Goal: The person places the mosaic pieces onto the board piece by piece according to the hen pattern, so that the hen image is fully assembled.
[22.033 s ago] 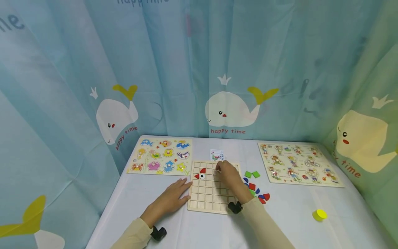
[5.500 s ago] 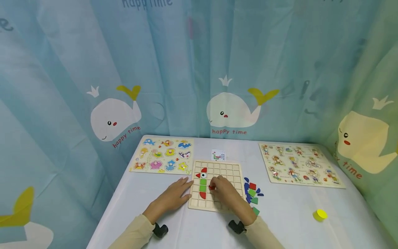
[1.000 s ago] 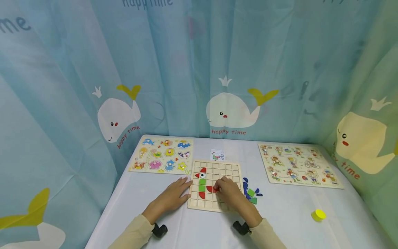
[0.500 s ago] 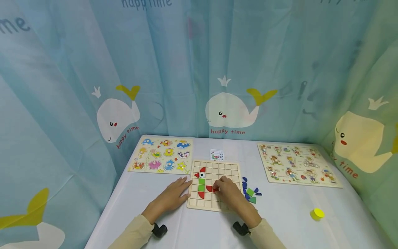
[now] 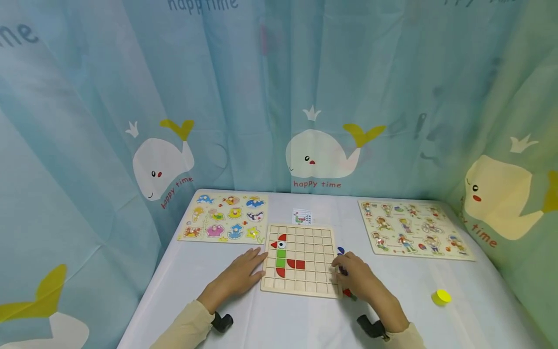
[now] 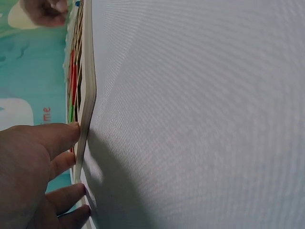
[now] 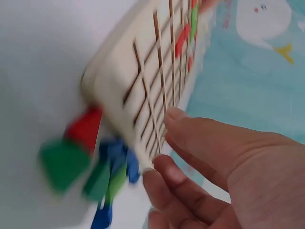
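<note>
A wooden grid board (image 5: pixel 311 281) lies on the table. On its left part sit a white eye tile (image 5: pixel 281 245), green squares (image 5: pixel 281 258) and red pieces, among them a red square (image 5: pixel 300 264) beside a red quarter circle (image 5: pixel 291 263). My left hand (image 5: pixel 239 274) touches the board's left edge with fingers extended. My right hand (image 5: pixel 359 280) hovers at the right edge, over loose pieces it partly hides. In the right wrist view its thumb and fingers are apart, with nothing between them; below are red (image 7: pixel 86 130), green (image 7: pixel 64 164) and blue pieces (image 7: pixel 114 153), blurred.
Behind the board lies a small picture card (image 5: pixel 302 216). An animal puzzle board (image 5: pixel 224 217) is at the back left, a puzzle board with figures (image 5: pixel 414 230) at the back right. A yellow cylinder (image 5: pixel 441 297) stands on the right. A whale-print curtain (image 5: pixel 244 97) surrounds the table.
My right hand has let go of the red square in the grid and moved right to the loose pieces. Earlier, green squares and more red pieces joined the grid. The left hand stays put.
</note>
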A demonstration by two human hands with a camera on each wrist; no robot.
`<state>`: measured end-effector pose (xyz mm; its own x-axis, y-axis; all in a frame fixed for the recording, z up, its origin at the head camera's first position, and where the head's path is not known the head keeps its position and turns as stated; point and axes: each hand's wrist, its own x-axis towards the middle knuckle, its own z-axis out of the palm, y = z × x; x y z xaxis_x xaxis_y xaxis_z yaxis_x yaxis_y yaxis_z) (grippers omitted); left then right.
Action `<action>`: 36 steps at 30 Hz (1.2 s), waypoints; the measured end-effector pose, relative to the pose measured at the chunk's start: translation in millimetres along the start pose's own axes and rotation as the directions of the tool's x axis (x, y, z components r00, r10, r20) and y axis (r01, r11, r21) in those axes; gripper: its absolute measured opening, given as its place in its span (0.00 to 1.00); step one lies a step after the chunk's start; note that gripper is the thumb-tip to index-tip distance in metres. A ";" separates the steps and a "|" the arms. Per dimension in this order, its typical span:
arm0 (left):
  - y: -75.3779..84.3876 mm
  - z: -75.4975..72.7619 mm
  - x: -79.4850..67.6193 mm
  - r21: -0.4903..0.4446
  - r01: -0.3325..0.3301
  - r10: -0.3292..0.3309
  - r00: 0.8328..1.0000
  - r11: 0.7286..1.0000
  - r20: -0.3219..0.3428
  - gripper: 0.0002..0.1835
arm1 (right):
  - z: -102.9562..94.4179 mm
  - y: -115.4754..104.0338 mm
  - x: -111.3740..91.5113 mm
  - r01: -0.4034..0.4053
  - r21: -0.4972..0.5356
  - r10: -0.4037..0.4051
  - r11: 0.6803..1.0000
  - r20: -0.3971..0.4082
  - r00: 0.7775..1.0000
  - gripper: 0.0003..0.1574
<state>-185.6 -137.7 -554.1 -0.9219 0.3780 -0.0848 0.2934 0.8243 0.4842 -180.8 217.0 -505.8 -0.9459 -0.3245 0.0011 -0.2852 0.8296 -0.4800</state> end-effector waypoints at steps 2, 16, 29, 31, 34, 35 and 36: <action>-0.1 -0.5 -0.1 -0.003 0.001 -0.001 1.000 1.000 0.001 0.32 | -7.3 10.2 -6.6 -0.058 0.020 0.058 0.998 0.027 0.998 0.13; -2.2 0.2 0.4 -0.009 -0.005 0.005 1.000 1.000 0.010 0.32 | 5.8 36.4 -39.7 -0.165 0.016 0.163 0.986 0.090 0.982 0.16; -2.0 0.1 0.4 0.011 -0.023 0.023 1.000 1.000 0.000 0.32 | 18.4 35.2 -43.0 -0.167 -0.073 0.167 0.983 0.001 0.986 0.11; -1.9 0.3 0.4 0.014 -0.022 0.022 1.000 1.000 -0.001 0.32 | 17.6 37.5 -43.4 -0.205 -0.084 0.207 0.975 0.009 0.978 0.10; -1.8 0.4 0.6 0.016 -0.021 0.021 1.000 1.000 -0.004 0.32 | 13.9 39.1 -44.3 -0.245 -0.100 0.247 0.964 0.011 0.969 0.11; -1.7 0.6 0.8 0.016 -0.017 0.017 1.000 1.000 -0.003 0.32 | 12.5 39.0 -44.5 -0.251 -0.100 0.253 0.963 0.010 0.967 0.11; -1.7 0.6 0.9 0.014 -0.014 0.014 1.000 1.000 -0.002 0.32 | 11.4 38.9 -44.7 -0.248 -0.098 0.250 0.964 0.005 0.968 0.12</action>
<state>-186.7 -138.5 -555.6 -0.9184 0.3883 -0.0760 0.3096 0.8249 0.4730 -147.9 258.6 -534.5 -0.9863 -0.1096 -0.1233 -0.0556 0.9244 -0.3772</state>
